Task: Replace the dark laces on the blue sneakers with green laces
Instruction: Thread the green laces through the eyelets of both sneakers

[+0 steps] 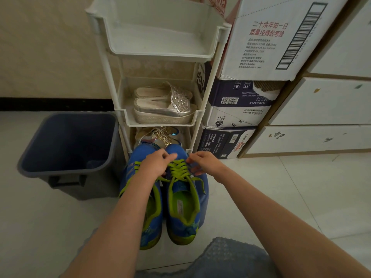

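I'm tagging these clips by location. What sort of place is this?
Probably a home entryway or storage corner: a white tiered shoe rack holding silver platform sandals, stacked cardboard cartons beside it, and a blue bin on the tiled floor.

Your floor (281,197) is pale tile. Blue sneakers (180,207) sit side by side at centre, toes to 12. Dark blue bin (30,157) at 9 o'clock, just beside them. White shelf rack (160,57) at 12. Stacked cardboard boxes (224,141) at 1, white drawer unit (321,101) at 2.
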Motion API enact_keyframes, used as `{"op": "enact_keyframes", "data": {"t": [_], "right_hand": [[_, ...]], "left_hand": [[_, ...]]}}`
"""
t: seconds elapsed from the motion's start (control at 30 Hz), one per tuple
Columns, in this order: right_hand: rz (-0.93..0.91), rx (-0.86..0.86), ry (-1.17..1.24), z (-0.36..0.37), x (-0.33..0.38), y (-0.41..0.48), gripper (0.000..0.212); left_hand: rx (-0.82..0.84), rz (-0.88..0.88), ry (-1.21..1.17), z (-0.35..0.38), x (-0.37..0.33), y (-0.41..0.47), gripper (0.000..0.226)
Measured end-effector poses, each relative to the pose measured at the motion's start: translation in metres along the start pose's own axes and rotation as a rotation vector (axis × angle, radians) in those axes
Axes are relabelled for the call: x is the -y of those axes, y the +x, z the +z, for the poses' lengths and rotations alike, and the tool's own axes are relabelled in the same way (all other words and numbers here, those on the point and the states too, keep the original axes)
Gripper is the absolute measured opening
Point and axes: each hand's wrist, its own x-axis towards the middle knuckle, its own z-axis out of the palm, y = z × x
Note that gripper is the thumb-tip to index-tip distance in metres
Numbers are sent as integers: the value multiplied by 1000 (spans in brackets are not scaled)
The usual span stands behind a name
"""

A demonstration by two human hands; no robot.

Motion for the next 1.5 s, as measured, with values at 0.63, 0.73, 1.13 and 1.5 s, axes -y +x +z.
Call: {"op": "enact_keyframes", "data": {"t": [0.63, 0.73, 1.13, 1.5], "right_hand": [[-164, -67, -205, 6, 3, 16, 18], [-236, -67, -366, 14, 4, 24, 19], [-301, -30, -553, 15, 6, 36, 7], [-11, -2, 72, 5, -6, 26, 25]], "left_hand": [[-102, -98, -80, 8, 15, 23, 28], [-93, -102, -82, 5, 14, 18, 27], [-79, -125, -64, 2, 3, 7, 24], [-115, -75, -154, 4, 7, 6, 11]]}}
